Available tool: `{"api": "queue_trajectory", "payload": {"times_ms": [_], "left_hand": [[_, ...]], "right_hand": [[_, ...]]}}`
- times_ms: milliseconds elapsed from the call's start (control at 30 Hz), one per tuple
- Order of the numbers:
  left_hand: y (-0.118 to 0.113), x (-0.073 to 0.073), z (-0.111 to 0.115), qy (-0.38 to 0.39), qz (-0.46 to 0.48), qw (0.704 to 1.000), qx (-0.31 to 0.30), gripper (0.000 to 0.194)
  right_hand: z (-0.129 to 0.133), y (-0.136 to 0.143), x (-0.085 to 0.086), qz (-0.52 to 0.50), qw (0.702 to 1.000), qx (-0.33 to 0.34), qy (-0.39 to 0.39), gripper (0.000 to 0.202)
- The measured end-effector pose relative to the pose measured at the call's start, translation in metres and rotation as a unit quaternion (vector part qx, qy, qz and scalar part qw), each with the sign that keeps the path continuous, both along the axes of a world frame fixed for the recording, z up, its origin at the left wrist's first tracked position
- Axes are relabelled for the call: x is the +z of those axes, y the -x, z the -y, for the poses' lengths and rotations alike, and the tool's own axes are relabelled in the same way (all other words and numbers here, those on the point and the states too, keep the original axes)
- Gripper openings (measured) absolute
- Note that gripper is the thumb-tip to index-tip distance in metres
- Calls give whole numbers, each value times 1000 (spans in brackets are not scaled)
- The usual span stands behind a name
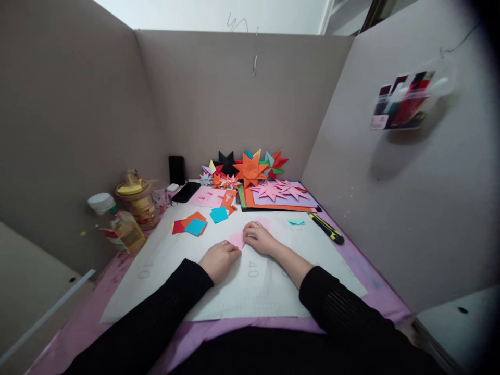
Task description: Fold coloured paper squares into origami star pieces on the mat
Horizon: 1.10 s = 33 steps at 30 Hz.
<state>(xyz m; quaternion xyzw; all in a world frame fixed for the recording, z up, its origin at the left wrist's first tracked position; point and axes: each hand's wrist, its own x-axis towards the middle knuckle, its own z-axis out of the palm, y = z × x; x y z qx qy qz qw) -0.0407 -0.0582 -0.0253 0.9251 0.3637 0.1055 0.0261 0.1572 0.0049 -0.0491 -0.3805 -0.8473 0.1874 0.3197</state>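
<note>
A small piece of pink paper (236, 240) lies on the white sheet (219, 302) between my two hands. My left hand (220, 260) rests at its lower left, with the fingers closed together and the tips at the paper's near edge. My right hand (259, 238) is bent over the paper's right side, its fingertips pressed on it. More pale pink paper (265, 223) shows just behind my right hand. Blue squares (219, 214) and red and orange squares (178, 226) lie to the left. A small folded turquoise piece (297, 222) lies to the right.
Folded paper stars (250, 169) stand at the back, with pink stars (269, 190) on stacked sheets. A yellow and black cutter (326, 228) lies at the right. A bottle (127, 229), a jar (141, 203) and a phone (186, 192) are at the left. Grey panels (242, 104) enclose the table.
</note>
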Motion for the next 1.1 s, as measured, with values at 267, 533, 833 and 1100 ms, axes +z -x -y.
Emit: {"api": "queue_trajectory", "payload": {"times_ms": [267, 533, 833, 1100], "left_hand": [[-2, 3, 0, -7, 0, 1000, 19, 32], [-2, 3, 0, -12, -14, 1000, 17, 32], [-3, 0, -2, -10, -4, 1000, 17, 31], [-6, -3, -4, -14, 10, 999, 37, 34]], "right_hand": [[-5, 3, -4, 40, 999, -20, -3, 8], [-10, 8, -9, 69, 996, -61, 11, 7], [-7, 13, -7, 71, 992, -103, 30, 8], [-6, 12, -7, 72, 992, -104, 26, 8]]}}
